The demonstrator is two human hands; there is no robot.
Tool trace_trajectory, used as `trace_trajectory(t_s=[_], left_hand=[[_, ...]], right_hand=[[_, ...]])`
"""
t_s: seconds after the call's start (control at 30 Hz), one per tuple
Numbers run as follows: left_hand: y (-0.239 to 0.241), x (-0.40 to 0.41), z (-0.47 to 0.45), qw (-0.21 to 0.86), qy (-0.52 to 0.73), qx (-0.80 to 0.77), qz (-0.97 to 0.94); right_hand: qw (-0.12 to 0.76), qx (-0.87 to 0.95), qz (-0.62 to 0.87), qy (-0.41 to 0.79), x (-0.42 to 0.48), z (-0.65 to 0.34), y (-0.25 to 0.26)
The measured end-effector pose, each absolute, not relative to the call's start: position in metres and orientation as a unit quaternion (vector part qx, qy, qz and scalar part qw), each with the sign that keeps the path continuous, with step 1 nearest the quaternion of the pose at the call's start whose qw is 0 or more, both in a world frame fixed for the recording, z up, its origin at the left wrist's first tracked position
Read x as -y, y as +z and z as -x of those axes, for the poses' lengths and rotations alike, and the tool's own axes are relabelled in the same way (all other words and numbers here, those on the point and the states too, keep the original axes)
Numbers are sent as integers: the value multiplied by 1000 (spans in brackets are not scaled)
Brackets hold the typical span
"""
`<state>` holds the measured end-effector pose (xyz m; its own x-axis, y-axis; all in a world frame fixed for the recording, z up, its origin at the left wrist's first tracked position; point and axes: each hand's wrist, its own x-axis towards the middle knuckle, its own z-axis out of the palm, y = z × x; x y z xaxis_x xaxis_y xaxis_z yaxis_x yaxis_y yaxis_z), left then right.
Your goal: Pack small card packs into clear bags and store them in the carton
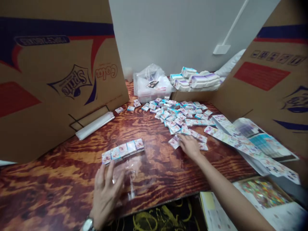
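Observation:
Five or so small printed boxes in white, blue and purple form a neat row [123, 149] on the wooden table. My left hand [107, 186] lies just in front of this row, fingers spread, with its fingertips at the near edge of the left boxes. Under and beside those fingers is a clear plastic bag [134, 179], flat on the table. Farther right, my right hand [190, 146] reaches to the near end of a loose pile of similar small boxes [178, 114]. Its outstretched fingers touch boxes there, next to one tilted box [174, 141]; the fingertips are partly hidden.
Large cardboard cartons stand left [60, 80] and right [271, 80]. Wrapped packs [204, 80] and a plastic tub with bags [151, 93] are at the back. Clear sleeves [95, 125] lie left, sticker sheets [250, 144] right, and a tray of colourful pieces [264, 192] front right.

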<state>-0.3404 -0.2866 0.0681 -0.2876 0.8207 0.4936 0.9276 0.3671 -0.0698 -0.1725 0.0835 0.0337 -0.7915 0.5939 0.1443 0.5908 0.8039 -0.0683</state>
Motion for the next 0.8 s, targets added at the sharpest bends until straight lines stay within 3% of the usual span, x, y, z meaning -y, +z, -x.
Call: trace_trajectory(t_s=[0.13, 0.3, 0.57, 0.8], left_hand=[[64, 285, 359, 188, -101, 794, 569], [57, 284, 370, 227, -39, 778, 584], [62, 285, 365, 211, -55, 787, 577], [55, 286, 363, 196, -83, 788, 578]], right_hand=[[98, 950, 285, 79, -80, 167, 37], [118, 957, 264, 39, -65, 168, 41], [20, 988, 140, 65, -23, 184, 38], [34, 970, 240, 16, -76, 169, 55]])
